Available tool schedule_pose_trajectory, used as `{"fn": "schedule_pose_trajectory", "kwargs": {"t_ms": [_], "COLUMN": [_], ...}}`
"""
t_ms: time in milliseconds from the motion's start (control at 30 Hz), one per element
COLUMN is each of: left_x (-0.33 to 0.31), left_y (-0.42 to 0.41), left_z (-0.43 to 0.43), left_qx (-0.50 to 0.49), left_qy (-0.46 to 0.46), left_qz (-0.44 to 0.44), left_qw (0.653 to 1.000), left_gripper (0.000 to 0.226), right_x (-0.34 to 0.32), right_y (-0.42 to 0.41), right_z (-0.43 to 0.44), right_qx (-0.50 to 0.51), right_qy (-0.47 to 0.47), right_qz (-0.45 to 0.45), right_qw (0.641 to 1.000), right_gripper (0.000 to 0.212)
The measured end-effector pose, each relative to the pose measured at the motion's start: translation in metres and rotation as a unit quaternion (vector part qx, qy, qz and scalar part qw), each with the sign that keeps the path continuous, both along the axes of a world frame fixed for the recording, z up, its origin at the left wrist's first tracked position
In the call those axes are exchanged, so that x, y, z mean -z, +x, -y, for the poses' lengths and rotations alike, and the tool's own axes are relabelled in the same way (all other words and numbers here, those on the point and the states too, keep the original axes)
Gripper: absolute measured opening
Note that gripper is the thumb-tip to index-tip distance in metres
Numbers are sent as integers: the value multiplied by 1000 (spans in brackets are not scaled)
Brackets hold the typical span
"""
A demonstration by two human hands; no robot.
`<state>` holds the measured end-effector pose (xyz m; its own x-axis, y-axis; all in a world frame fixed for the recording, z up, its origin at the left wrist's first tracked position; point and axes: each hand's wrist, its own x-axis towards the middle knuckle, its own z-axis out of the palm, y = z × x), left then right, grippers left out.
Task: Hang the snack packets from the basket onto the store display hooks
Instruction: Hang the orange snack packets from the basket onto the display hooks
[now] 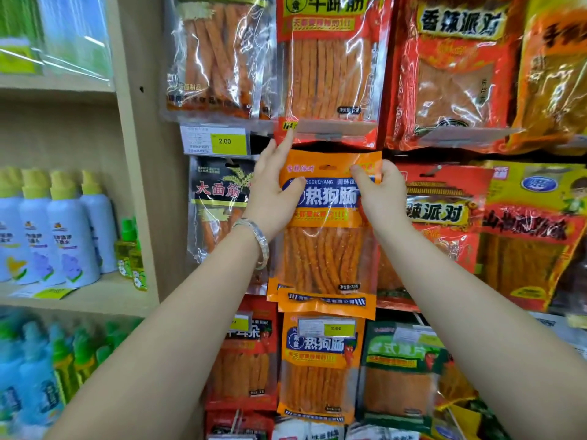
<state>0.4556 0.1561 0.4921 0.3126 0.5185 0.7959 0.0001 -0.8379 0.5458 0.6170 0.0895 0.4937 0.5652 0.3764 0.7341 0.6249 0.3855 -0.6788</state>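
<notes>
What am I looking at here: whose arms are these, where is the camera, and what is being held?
There is no machine here. These are a person's two bare arms, filmed by one wide-angle camera worn on the head, looking forward at a store's hanging snacks. The left hand, with a bracelet on its wrist, and the right hand pinch the top corners of an orange snack packet of long reddish sticks. Its hang hole is at the top; whether it sits on a hook I cannot tell. A red packet hangs above it and a matching orange packet below. A yellow price tag reads 2.00. On the wooden shelf to the left stand white bottles with yellow caps. The basket is not in view.
</notes>
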Motion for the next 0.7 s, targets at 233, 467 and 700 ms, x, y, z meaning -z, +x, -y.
{"fn": "schedule_pose_trajectory", "kwargs": {"t_ms": [233, 467, 700], "left_x": [24, 14, 5], "left_y": [8, 12, 8], "left_z": [-8, -8, -10], "left_qx": [4, -24, -9], "left_qy": [-8, 24, 27], "left_qz": [-13, 39, 43], "left_qw": [1000, 999, 999], "left_gripper": [65, 71, 64], "right_x": [23, -4, -14], "right_y": [4, -9, -3], "right_z": [2, 9, -2], "right_qx": [14, 5, 36], "right_qy": [-40, 38, -17], "right_qz": [15, 35, 34], "right_qw": [999, 999, 999], "right_gripper": [27, 11, 22]}}
